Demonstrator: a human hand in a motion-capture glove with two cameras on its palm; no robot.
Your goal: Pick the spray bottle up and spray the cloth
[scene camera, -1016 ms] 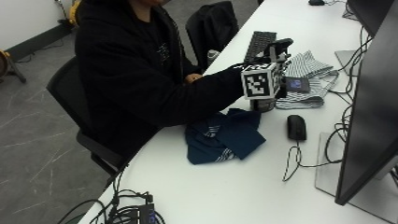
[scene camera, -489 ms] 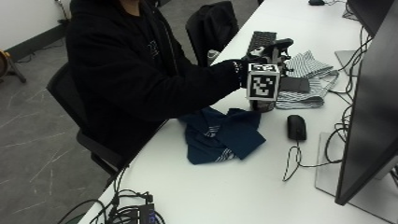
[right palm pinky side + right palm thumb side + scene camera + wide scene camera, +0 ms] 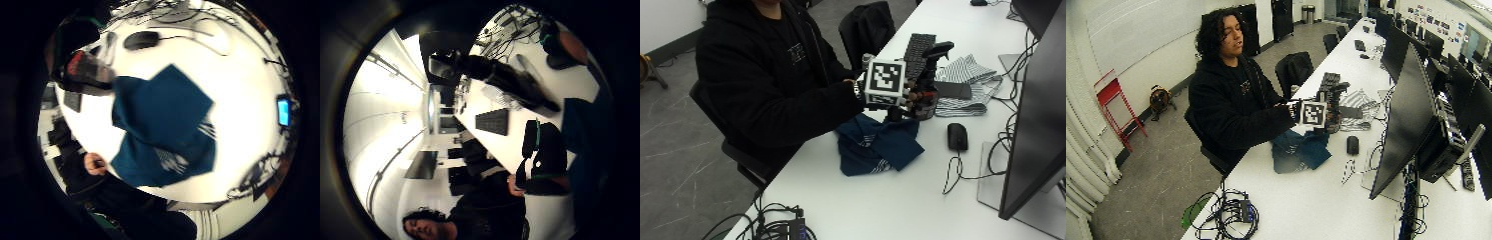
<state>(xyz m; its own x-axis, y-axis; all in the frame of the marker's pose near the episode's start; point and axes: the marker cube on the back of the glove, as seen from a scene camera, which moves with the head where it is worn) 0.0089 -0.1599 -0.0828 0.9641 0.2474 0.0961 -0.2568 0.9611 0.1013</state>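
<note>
White table (image 3: 906,200), blue cloth (image 3: 879,145), black mouse (image 3: 957,136), striped cloth (image 3: 969,70), keyboard (image 3: 918,47), monitor (image 3: 1033,120)

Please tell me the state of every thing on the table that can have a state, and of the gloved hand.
spray bottle: upright, held above the table, head on.
right hand: grips the spray bottle.
blue cloth: crumpled, lying flat on the table.
striped cloth: loosely folded, lying beside the keyboard.
mouse: resting, untouched.

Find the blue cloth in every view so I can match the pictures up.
Outside view: the blue cloth lies crumpled on the white table, below the gloved right hand.
Wide outside view: the cloth is at the table's near edge, in front of the person.
Little finger side palm view: it fills the middle.
Thumb side palm view: only an edge.
Shared landmark: the black mouse beside it.
</note>
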